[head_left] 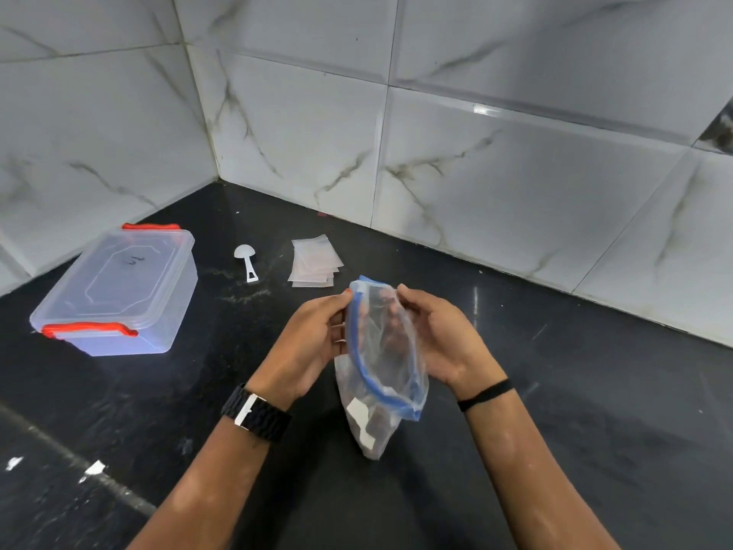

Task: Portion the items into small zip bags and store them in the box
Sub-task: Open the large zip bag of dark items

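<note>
A large clear zip bag point(380, 375) with a blue zip strip stands on the black counter, dark items at its bottom. My left hand point(309, 347) pinches the left side of its mouth and my right hand point(440, 339) holds the right side, so the mouth is pulled apart. A stack of small clear zip bags point(315, 262) lies flat behind the big bag. A white plastic scoop point(245, 262) lies to their left. The clear box point(119, 291) with red latches sits at the left, its lid on.
The black counter point(555, 410) meets marble-look wall tiles point(515, 172) at the back and left, forming a corner. Small white specks point(95, 468) lie near the front left edge. A watch and a black band are on my wrists.
</note>
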